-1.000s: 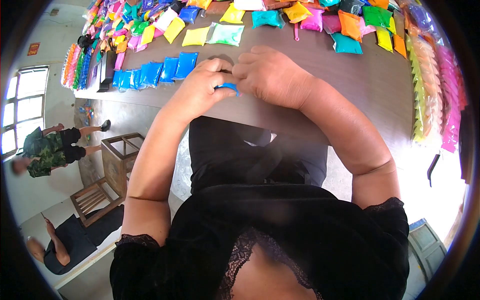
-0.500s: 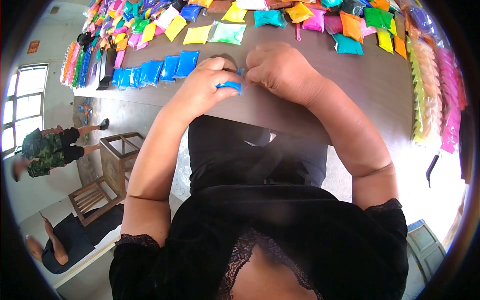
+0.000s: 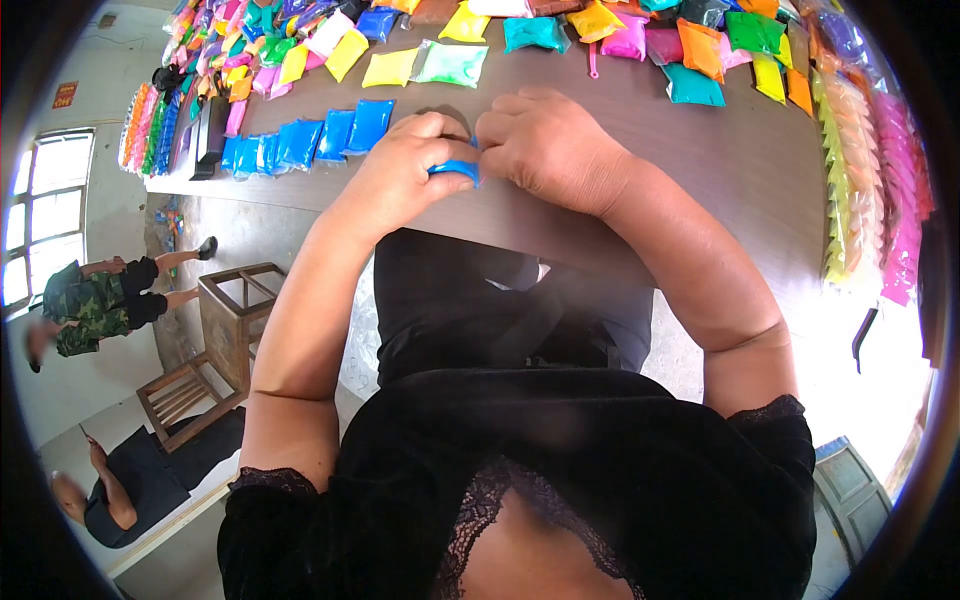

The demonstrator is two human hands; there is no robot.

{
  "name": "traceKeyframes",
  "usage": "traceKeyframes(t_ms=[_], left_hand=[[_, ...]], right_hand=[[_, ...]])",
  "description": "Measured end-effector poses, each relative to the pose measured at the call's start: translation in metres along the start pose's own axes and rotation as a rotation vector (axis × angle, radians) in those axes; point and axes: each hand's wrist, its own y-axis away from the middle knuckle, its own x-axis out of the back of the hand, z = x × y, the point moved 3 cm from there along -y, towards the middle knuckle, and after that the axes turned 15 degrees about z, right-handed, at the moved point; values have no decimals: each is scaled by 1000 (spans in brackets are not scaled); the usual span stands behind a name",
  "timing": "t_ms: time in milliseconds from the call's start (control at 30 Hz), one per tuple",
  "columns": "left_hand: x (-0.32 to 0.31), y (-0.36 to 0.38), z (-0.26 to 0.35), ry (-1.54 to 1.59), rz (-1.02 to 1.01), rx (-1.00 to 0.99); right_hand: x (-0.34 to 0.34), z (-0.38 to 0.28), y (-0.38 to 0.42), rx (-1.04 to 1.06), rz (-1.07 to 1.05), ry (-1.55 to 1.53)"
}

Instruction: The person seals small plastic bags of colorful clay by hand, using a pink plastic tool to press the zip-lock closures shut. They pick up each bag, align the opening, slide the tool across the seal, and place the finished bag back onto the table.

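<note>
Near the table's front edge, my left hand [image 3: 415, 165] is closed round a small blue packet [image 3: 455, 170], whose end shows between the thumb and fingers. My right hand [image 3: 545, 150] is right beside it, fingers curled in against the packet's right end; what its fingertips hold is hidden. Left of my left hand, several blue packets [image 3: 298, 144] lie in an overlapping row on the table [image 3: 690, 180].
Many coloured packets [image 3: 535, 35] lie along the far side. Strips of yellow and pink packets [image 3: 880, 190] hang at the right edge. A black object [image 3: 212, 135] stands at the left. Beyond are wooden chairs [image 3: 225, 330] and two other people [image 3: 90, 305].
My right hand has moved slightly left, up against the packet, and its fingertips are now more hidden. The blue packet stays in my left hand.
</note>
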Motion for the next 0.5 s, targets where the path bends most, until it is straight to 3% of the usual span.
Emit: traceKeyframes(t_ms=[500], left_hand=[[3,-4,3,-3,0,-28]], right_hand=[[13,4,-4,37,-70,-45]])
